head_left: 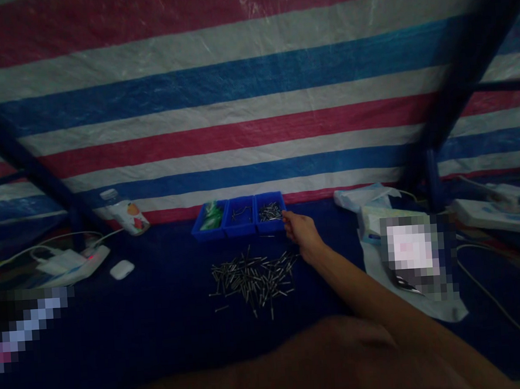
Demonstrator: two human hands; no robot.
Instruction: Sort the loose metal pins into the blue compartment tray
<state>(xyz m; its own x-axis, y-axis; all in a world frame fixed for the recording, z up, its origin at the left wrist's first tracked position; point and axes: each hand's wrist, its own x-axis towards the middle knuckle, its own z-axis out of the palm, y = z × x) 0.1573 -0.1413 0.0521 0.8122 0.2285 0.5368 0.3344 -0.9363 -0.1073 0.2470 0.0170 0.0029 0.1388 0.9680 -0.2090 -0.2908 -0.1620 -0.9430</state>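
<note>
My right hand (304, 233) reaches to the right-hand blue bin (258, 221), its fingers closed together at the bin's right front corner. Whatever the fingers may hold is too small and dark to make out. Inside that bin lies a heap of small metal pieces (270, 211). A dark, blurred shape crosses the bottom of the view close to the camera; it looks like my left arm and hand (352, 341), with no fingers distinguishable. Between it and the bins lies a loose pile of thin metal pins or screws (252, 280) on the dark blue tabletop (162, 329).
Two more blue bins adjoin on the left: the middle bin (239, 228) has a few thin pieces, the other green packaging (211, 215). At left are a bottle (131, 217), a white case (122, 269) and a power strip (83, 267). Plastic wrapping (366, 197) lies right.
</note>
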